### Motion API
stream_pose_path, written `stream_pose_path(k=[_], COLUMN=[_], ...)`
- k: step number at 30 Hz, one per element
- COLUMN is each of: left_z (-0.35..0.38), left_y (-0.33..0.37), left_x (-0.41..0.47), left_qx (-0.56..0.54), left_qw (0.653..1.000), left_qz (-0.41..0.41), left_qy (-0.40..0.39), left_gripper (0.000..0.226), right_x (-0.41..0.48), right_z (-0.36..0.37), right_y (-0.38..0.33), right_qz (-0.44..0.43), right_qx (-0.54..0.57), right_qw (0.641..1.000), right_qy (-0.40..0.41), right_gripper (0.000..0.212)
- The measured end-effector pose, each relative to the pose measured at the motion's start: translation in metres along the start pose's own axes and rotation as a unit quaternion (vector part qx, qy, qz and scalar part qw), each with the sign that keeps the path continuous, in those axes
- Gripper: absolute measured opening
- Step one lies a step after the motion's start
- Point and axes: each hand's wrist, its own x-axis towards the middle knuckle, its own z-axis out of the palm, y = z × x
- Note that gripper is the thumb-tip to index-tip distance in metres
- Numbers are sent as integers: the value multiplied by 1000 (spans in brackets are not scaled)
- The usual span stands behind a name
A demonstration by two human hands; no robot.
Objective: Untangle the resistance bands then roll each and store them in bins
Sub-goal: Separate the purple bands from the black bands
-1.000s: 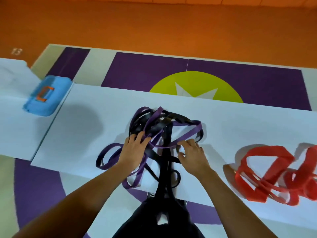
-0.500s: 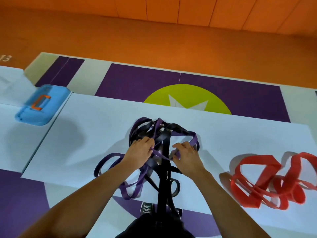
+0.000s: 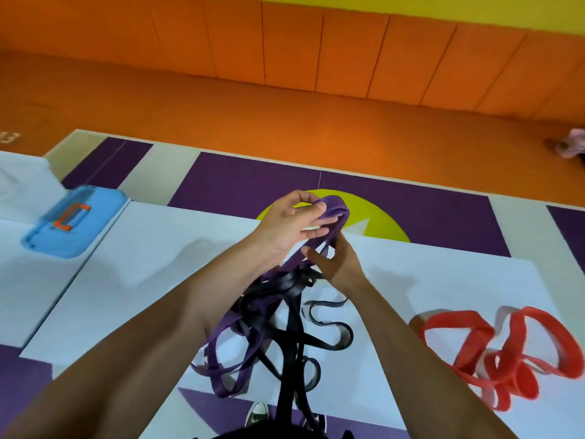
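A tangle of purple bands (image 3: 232,369) and black bands (image 3: 292,340) hangs from my hands down to the white table (image 3: 142,280). My left hand (image 3: 292,224) holds the raised end loop of a purple band (image 3: 335,213) above the table's far edge, fingers round it. Just below, my right hand (image 3: 337,264) grips the same purple band where it meets the black ones. A heap of red bands (image 3: 519,346) lies on the table at the right, apart from both hands.
A blue bin with an orange handle (image 3: 76,221) sits on the adjoining table at the far left. Beyond the tables lie a purple and yellow mat and an orange floor and wall. Shoes show below the table's near edge.
Both hands have risen from the pile on the table, lifting the purple band's loop up and away. The tangle now trails below them. The camera tilted upward.
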Motion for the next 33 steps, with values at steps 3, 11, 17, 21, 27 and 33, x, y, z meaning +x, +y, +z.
stream_pose_path(k=[3,11,17,21,27,33], left_z=[7,7,0,-6,-44,-98], left_y=[18,77,81,70,54,-14], left_x=[-3,-10,-26,-25,-29,-38], left_qx=[-41,-154,-191,-213,-136,66], left_qw=[999,984,975,972,978,945], left_qz=[4,45,67,61,58,-96], left_qy=[-19,-76,-90,-80,146,304], left_gripper=[7,10,8,25,4,3], right_x=[6,7,-4,-4,8,17], right_z=[2,29,34,49,24,-13], right_y=[4,6,-5,-13,-3,-53], right_qz=[10,45,3,-28,84,-3], right_qx=[13,80,105,116,178,178], right_qw=[1000,992,986,981,979,974], right_qy=[-8,-83,-132,-155,47,141], right_gripper=[10,13,33,21,29,34])
